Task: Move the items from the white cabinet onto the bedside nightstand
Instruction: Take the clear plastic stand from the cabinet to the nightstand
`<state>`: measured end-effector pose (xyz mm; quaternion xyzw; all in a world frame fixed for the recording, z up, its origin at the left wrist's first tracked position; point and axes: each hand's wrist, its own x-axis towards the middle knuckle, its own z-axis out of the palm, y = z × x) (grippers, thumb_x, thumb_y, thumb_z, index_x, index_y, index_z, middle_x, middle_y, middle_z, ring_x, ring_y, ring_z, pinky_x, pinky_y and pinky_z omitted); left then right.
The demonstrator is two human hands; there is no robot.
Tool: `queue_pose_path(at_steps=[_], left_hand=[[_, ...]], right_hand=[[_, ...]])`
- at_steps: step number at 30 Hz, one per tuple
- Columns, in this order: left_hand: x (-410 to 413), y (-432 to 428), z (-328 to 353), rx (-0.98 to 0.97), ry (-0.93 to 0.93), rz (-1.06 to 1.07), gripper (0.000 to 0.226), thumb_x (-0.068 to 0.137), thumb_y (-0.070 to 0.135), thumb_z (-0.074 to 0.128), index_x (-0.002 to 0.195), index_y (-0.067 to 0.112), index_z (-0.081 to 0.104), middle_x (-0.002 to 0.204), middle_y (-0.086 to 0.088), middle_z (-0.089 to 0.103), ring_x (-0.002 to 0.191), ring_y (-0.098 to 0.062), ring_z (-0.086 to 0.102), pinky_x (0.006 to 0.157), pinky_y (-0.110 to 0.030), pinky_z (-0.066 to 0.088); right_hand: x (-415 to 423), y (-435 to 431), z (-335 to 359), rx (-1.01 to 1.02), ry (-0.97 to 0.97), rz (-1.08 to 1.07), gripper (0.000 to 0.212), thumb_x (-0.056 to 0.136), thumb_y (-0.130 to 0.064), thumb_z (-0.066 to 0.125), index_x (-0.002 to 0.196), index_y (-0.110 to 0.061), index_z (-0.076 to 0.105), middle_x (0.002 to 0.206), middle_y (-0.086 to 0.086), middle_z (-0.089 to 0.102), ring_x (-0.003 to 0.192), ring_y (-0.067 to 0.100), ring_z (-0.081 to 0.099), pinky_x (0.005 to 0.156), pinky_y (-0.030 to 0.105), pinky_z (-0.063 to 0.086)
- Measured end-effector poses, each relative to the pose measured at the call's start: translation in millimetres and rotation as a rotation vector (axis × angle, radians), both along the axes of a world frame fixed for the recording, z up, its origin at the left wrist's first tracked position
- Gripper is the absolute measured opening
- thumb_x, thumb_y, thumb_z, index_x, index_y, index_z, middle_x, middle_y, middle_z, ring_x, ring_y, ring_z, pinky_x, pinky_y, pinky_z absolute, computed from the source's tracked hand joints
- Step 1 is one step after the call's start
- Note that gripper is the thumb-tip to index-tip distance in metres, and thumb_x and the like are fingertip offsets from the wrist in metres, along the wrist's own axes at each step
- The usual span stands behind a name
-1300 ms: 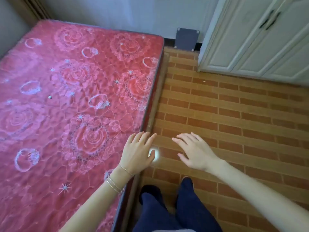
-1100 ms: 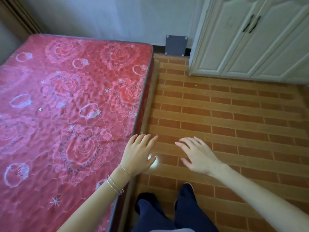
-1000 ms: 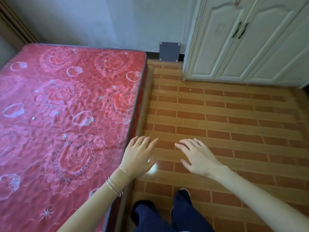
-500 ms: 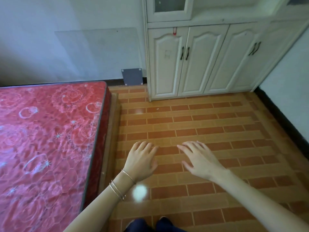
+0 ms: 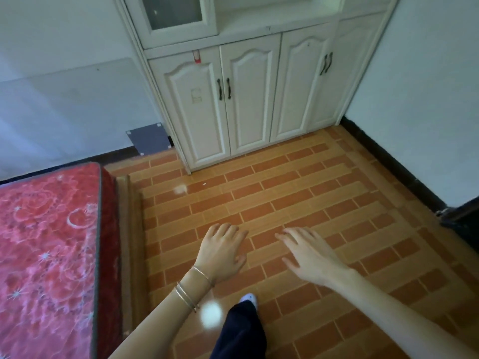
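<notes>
The white cabinet (image 5: 248, 99) stands against the far wall, its lower doors closed, with black handles. Above them is a bare white ledge (image 5: 274, 24) and a glass-fronted door (image 5: 176, 9) at the upper left. No loose items show on it. My left hand (image 5: 220, 251), with thin bangles on the wrist, hovers palm down over the floor with fingers apart and nothing in it. My right hand (image 5: 308, 252) hovers beside it, also spread and holding nothing. No nightstand is in view.
A bed with a red flowered mattress (image 5: 49, 242) and wooden frame fills the left. Brick-pattern floor tiles (image 5: 298, 198) lie between me and the cabinet. A grey plate (image 5: 149, 138) sits low on the wall. A dark object (image 5: 464, 216) is at the right edge.
The view has swung up and right from the bed to the cabinet, which is now nearer and seen up to its ledge. Both hands stay spread in front of me, holding nothing.
</notes>
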<state>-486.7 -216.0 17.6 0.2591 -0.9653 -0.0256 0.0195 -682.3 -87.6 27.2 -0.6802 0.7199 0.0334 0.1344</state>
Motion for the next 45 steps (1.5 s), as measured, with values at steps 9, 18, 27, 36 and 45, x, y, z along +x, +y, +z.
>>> queue_pose_path(at_steps=[9, 18, 27, 36, 45], left_hand=[[-85, -125, 38, -0.09, 0.099, -0.034, 0.049, 0.076, 0.045, 0.045, 0.116, 0.02, 0.059, 0.107, -0.001, 0.064, 0.102, -0.024, 0.058, 0.087, -0.039, 0.046], [-149, -182, 47, -0.113, 0.101, -0.007, 0.05, 0.08, 0.046, 0.042, 0.12, 0.02, 0.058, 0.111, -0.001, 0.063, 0.107, -0.023, 0.057, 0.091, -0.04, 0.045], [-248, -230, 50, -0.122, 0.09, 0.117, 0.049, 0.075, 0.045, 0.045, 0.115, 0.02, 0.06, 0.106, -0.001, 0.064, 0.1, -0.023, 0.059, 0.086, -0.038, 0.048], [-335, -277, 83, -0.19, 0.164, 0.284, 0.051, 0.078, 0.045, 0.039, 0.118, 0.02, 0.057, 0.108, -0.001, 0.064, 0.103, -0.022, 0.058, 0.089, -0.038, 0.046], [-356, -348, 86, -0.202, 0.123, 0.369, 0.048, 0.077, 0.04, 0.048, 0.119, 0.02, 0.058, 0.11, -0.003, 0.065, 0.104, -0.023, 0.059, 0.089, -0.038, 0.046]], right_hand=[[-87, -114, 46, -0.147, 0.083, -0.019, 0.055, 0.092, -0.041, 0.044, 0.141, -0.019, 0.033, 0.145, 0.004, 0.036, 0.133, 0.022, 0.033, 0.111, 0.04, 0.026], [-153, -189, 50, -0.197, 0.095, 0.028, 0.055, 0.091, -0.042, 0.046, 0.14, -0.02, 0.035, 0.142, 0.004, 0.04, 0.131, 0.021, 0.035, 0.111, 0.041, 0.025], [-266, -264, 64, -0.178, 0.075, 0.134, 0.056, 0.093, -0.042, 0.042, 0.143, -0.022, 0.026, 0.148, 0.001, 0.031, 0.136, 0.018, 0.026, 0.114, 0.037, 0.017], [-356, -339, 99, -0.245, 0.11, 0.315, 0.055, 0.092, -0.044, 0.044, 0.14, -0.019, 0.035, 0.142, 0.004, 0.04, 0.131, 0.022, 0.035, 0.11, 0.039, 0.025], [-391, -411, 90, -0.243, 0.097, 0.359, 0.053, 0.092, -0.044, 0.042, 0.139, -0.023, 0.033, 0.141, 0.002, 0.04, 0.13, 0.02, 0.035, 0.108, 0.037, 0.027]])
